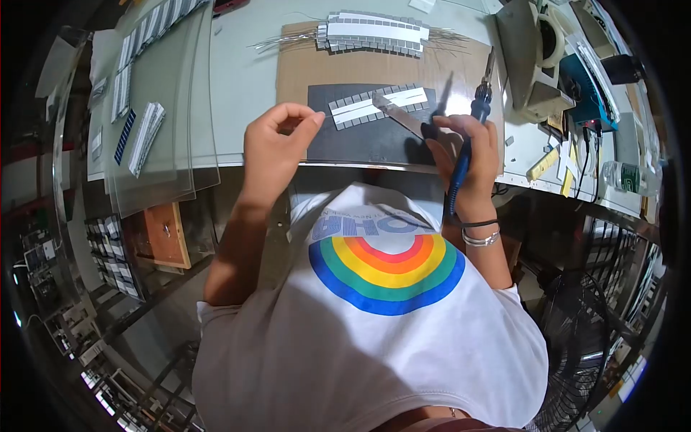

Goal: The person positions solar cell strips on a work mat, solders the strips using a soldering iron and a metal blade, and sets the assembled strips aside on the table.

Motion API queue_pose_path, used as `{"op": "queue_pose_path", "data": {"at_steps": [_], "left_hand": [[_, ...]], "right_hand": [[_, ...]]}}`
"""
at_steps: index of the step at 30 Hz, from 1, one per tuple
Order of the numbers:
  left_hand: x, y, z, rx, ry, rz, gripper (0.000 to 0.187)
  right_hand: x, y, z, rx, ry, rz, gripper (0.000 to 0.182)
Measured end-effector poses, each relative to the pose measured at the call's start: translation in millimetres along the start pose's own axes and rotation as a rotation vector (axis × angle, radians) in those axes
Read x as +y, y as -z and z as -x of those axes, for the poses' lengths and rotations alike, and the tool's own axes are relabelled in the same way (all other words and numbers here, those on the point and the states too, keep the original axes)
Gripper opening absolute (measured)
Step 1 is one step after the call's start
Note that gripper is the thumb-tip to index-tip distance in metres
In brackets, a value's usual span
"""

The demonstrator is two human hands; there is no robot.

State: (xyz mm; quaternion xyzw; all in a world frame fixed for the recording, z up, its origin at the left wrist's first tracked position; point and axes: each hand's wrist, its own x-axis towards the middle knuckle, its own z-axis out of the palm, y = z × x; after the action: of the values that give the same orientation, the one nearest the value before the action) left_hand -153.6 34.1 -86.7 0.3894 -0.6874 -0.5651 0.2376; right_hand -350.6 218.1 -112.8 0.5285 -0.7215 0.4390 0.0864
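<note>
A white strip edged with small grey squares [353, 110] lies slightly tilted on a dark grey mat [371, 147]. My left hand [277, 144] is at its left end, thumb and forefinger pinched on a thin wire. In my right hand [468, 155] is a blue soldering iron [461, 167], its metal tip pointing up and away from me. The same hand also holds a flat metal blade [399, 117], whose far end rests on the strip's middle. Behind the mat, a stack of similar strips [374, 32] with loose wire ends lies on brown cardboard [295, 72].
Glass sheets [169, 165] overhang the table edge at left, with bundled strips [147, 140] and a dark blue strip [124, 137] beside them. At right stand a beige device with a roll [533, 65], a teal box [586, 90] and a plastic bottle [626, 176].
</note>
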Motion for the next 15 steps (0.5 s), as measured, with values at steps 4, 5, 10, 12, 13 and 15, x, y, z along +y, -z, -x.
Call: {"op": "queue_pose_path", "data": {"at_steps": [4, 5, 10, 12, 13, 15], "left_hand": [[-5, -15, -2, 0.031, -0.078, -0.103, 0.009], [-9, -20, -4, 0.03, -0.154, -0.146, 0.009], [-20, -32, -15, 0.116, -0.522, -0.413, 0.006], [-20, -34, -15, 0.132, -0.474, -0.437, 0.008], [-21, -35, -14, 0.139, -0.463, -0.434, 0.008], [-18, -35, -18, 0.15, -0.458, -0.434, 0.008]], "right_hand": [[4, -7, 12, -0.001, -0.04, 0.028, 0.052], [5, -7, 15, 0.007, -0.051, 0.035, 0.053], [3, -13, 17, 0.071, -0.066, 0.023, 0.057], [2, -15, 16, 0.08, -0.095, 0.003, 0.057], [1, -14, 15, 0.07, -0.097, 0.014, 0.057], [0, -14, 17, 0.05, -0.129, 0.011, 0.058]]}}
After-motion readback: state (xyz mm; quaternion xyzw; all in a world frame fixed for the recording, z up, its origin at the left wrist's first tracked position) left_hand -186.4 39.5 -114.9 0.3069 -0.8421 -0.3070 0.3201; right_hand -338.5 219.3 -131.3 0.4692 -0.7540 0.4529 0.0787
